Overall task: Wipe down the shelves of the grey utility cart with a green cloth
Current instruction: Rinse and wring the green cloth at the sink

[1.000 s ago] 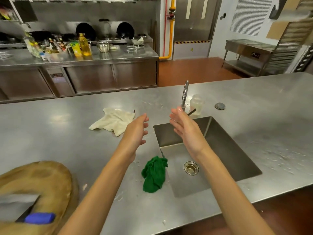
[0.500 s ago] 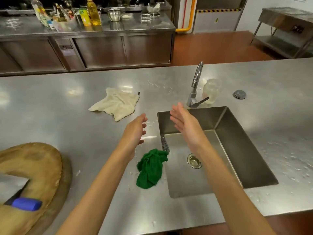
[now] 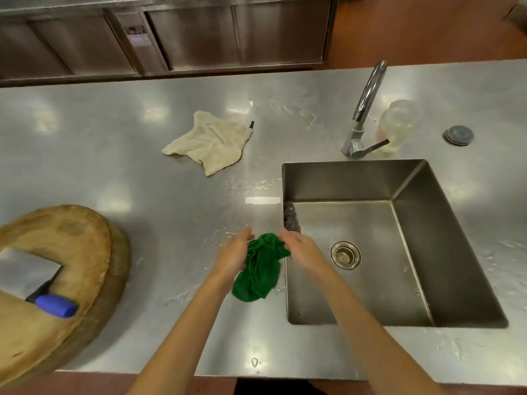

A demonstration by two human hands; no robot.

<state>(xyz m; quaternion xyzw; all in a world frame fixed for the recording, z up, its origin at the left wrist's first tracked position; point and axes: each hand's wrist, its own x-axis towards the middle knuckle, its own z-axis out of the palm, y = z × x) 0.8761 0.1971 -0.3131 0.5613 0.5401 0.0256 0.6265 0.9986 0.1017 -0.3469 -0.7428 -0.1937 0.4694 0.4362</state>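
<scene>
Step 1, fetching the cloth (image 3: 258,269): both hands (image 3: 232,252) (image 3: 303,248), fingers open, flank it on the bench (image 3: 142,172); next, grip and lift.

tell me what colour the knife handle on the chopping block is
Blue knife handle, head view.

control panel (image 3: 136,35) on steel cabinet (image 3: 199,32), lettering too blurred to read
</scene>
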